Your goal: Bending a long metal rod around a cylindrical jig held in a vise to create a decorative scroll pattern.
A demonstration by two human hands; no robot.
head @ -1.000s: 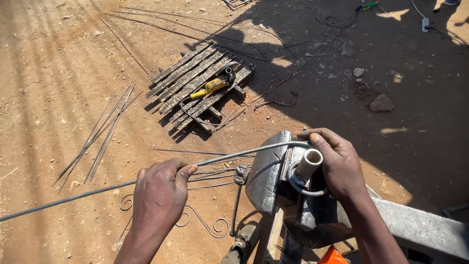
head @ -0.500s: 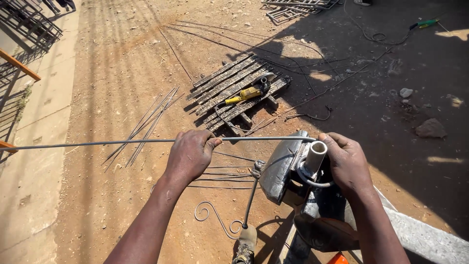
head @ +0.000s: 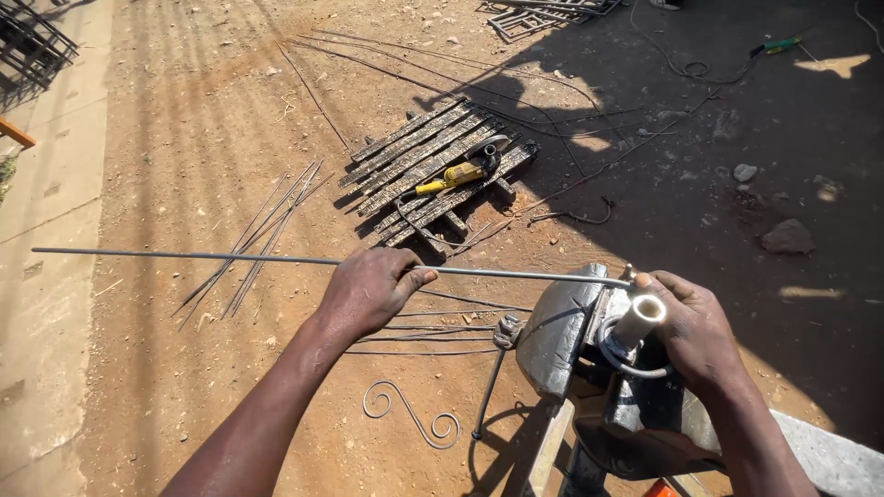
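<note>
My left hand [head: 373, 290] is wrapped in a fist around a long thin grey steel rod [head: 184, 255], which runs level from far out on my left to the metal bending jig [head: 562, 331] in front of me. My right hand [head: 695, 331] is closed around the jig's white pipe handle [head: 638, 317]. The rod looks light but springy, probably whippy at its free end, so I judge a grip near the jig steadies it best. A finished scroll of bent wire [head: 410, 419] lies on the dirt ground [head: 184, 138].
</note>
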